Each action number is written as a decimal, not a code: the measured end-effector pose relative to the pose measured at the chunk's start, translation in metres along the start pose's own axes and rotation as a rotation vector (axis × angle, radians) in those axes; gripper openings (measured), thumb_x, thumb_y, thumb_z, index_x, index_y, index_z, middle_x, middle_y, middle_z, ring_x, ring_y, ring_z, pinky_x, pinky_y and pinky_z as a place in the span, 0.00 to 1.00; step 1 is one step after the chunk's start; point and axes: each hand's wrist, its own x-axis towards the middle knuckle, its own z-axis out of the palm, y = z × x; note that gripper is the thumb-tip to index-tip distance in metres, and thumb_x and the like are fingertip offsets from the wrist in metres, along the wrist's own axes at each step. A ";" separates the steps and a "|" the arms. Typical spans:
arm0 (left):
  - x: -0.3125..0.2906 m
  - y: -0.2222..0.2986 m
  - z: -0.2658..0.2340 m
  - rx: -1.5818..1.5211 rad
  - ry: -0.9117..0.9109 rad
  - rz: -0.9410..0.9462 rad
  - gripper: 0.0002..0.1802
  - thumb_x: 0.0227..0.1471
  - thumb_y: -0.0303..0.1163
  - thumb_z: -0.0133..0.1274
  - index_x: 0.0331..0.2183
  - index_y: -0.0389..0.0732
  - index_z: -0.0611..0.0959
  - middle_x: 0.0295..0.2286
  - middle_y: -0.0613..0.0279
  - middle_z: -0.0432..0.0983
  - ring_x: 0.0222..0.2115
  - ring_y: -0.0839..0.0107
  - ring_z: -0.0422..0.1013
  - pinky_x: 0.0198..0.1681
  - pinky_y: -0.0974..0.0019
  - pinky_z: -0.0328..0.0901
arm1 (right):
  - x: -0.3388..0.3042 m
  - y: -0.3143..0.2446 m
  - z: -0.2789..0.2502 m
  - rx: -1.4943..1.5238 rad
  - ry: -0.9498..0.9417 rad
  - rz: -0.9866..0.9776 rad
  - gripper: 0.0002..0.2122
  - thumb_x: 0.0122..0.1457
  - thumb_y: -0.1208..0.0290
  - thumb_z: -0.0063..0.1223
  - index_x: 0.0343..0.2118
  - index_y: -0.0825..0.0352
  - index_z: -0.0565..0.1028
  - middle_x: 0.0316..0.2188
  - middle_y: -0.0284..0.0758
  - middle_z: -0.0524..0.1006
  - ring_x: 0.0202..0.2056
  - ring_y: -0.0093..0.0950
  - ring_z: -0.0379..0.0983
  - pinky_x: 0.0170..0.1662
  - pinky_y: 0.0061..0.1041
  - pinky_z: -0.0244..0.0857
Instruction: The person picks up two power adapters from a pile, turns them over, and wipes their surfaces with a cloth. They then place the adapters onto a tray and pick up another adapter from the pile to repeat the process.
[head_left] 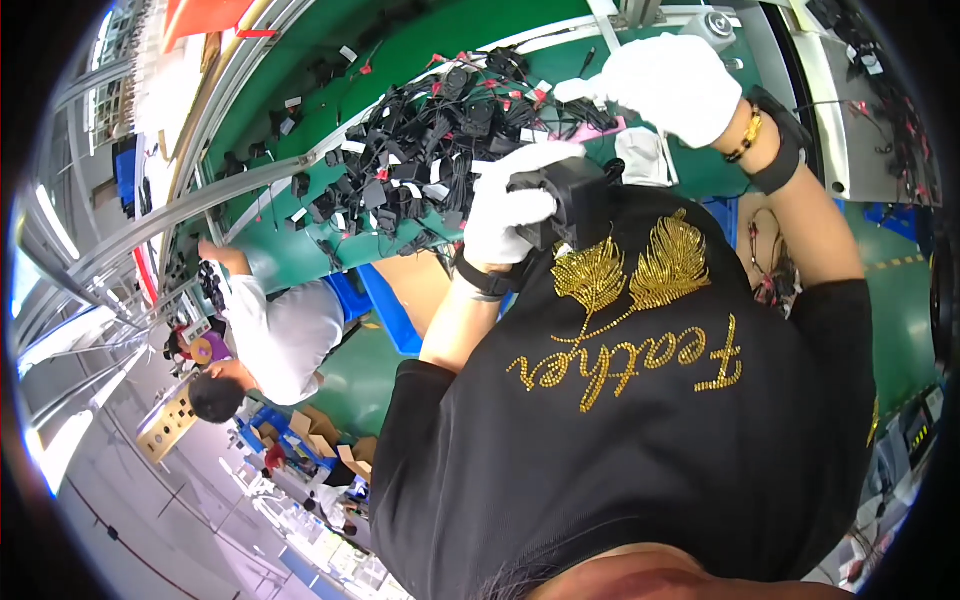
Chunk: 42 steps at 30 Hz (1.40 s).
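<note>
My left hand wears a white glove. It is closed round black power adapters, held just in front of my chest. Farther off to the right, my gloved right hand is over the green table. Its fingers bunch together toward the left, by a small white piece. The glove is too bright to make out what they hold. Left of it a large tangled heap of black adapters and cables lies on the table, with white labels and red bits. A pink item and a crumpled white thing lie below my right hand.
The green table has a metal rail along its left. A co-worker in white sits at the left, beside a blue bin. A grey-white container stands at the far right. More cables lie beyond the right edge.
</note>
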 end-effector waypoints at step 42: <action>0.020 -0.003 -0.006 -0.385 0.299 -0.046 0.24 0.49 0.32 0.48 0.49 0.36 0.68 0.37 0.58 0.73 0.30 0.68 0.74 0.30 0.64 0.72 | -0.078 0.031 0.085 -0.364 -0.315 0.449 0.17 0.49 0.71 0.51 0.44 0.60 0.72 0.33 0.35 0.74 0.37 0.34 0.69 0.39 0.30 0.63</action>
